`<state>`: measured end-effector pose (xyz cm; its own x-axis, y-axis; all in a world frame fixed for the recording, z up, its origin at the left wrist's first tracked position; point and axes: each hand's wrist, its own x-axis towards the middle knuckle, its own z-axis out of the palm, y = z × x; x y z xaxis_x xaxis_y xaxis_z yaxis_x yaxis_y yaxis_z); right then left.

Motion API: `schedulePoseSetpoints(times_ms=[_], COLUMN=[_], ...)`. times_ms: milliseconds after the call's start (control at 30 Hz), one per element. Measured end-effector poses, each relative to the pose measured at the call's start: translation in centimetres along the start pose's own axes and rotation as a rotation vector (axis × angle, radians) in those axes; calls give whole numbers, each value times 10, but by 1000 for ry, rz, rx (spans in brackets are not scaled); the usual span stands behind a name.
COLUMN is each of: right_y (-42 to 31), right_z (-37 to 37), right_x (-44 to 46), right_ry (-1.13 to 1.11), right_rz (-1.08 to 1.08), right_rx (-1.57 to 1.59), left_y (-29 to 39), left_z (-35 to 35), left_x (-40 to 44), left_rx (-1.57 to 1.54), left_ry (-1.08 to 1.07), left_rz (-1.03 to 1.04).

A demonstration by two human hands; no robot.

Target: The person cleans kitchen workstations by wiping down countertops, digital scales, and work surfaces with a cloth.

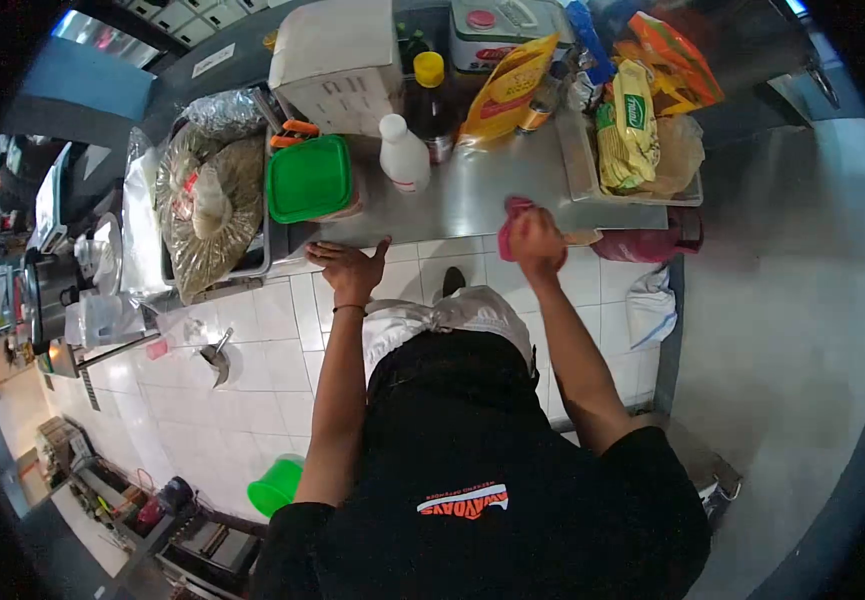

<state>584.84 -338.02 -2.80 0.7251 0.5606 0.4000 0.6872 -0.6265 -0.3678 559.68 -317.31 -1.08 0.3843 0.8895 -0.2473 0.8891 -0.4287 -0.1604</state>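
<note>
My left hand [349, 270] rests with spread fingers on the front edge of the steel counter [462, 205], just below a green-lidded container [309, 180]. Bunched in my right hand [538, 243] is a pink cloth [514, 225], at the counter's front edge. Between and beyond my hands stand a white bottle [404, 155] and a dark bottle with a yellow cap [430, 100]. A yellow pouch [508, 90] leans behind them.
A tray [582, 165] of packets stands at the right, above a dark red cylinder [642, 243]. Bagged goods [214, 200] fill a tray at the left. A white box [337, 65] is at the back. A green bucket [276, 485] stands on the tiled floor.
</note>
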Motion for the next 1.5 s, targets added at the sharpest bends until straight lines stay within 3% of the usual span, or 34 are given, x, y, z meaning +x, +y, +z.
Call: schedulePoseSetpoints(times_ms=[67,133,367,467,533,667,700,800,867,967,1100,1333,1500], right_y=[40,65,109,134,143,195,202,206,224,214,218,243,236], right_z=[-8,-18,-19,-38,-63,-69,-68,-72,-65,-77,-78,-66,-67], right_x=[0,5,7,16,29,38,36,38,38,43,43,40,46], right_ry=[6,46,270,238,69,30,97,89,89,107,58,176,51], right_rz=[86,69,131,247,500,465,380,488,398,515,508,368,582], right_rx=[-17,-42,-101,-210,-200,-132,-208,-262,-204,-191,-327,-298,-354], left_y=[-1,1,-2,1,1,-8,-7,-1,2,1,-1,-1,-4], left_z=[2,-3,5,-9,-11,18,16,-5,-17,-17,0,-5,-7], left_x=[1,4,2,3,5,17,15,6,2,4,7,6,12], left_rx=[-38,-8,-17,-30,-15,-54,-56,-72,-44,-40,-79,-169,-122], left_ry=[28,-89,-11,-55,-134,-95,-89,-110,-148,-135,-65,-92,-157], left_rz=[12,-20,-21,-31,-55,-18,-26,-75,-43,13,3,11,11])
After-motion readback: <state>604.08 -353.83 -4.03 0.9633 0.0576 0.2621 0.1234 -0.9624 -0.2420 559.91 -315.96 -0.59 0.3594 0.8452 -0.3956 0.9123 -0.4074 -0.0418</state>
